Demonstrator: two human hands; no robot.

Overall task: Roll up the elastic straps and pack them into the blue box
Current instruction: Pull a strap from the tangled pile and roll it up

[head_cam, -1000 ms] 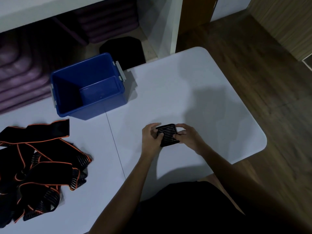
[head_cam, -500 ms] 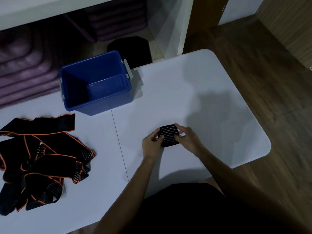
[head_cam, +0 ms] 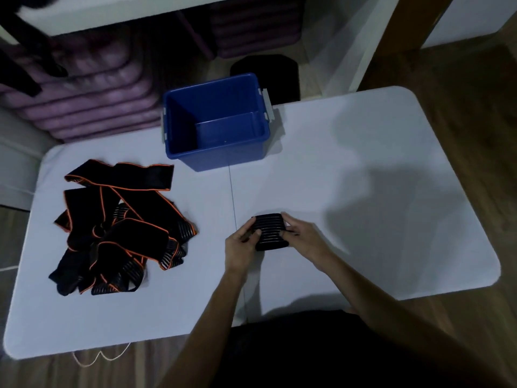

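1. The rolled strap [head_cam: 270, 232] may spring open when one hand lets go. I think the elastic wants to unwind, and I cannot see if its end is fastened.
2. If it is carried loosely to the blue box [head_cam: 179, 127], the roll can go slack on the way and land there half open. The box stands well apart from the hands, at the far side of the white table [head_cam: 363, 177], and nothing shows inside it.
3. The pile of loose straps [head_cam: 117, 228] lies at the left, black with orange edges and much tangled. Pulling one out could drag the others toward the table edge.
4. The left hand [head_cam: 240, 247] grips the left end of the roll, with curled fingers and the thumb on top.
5. The right hand [head_cam: 305, 239] grips the right end in the same way. Both hands are closed around the roll, near each other, just above the table or on it; I cannot tell which.
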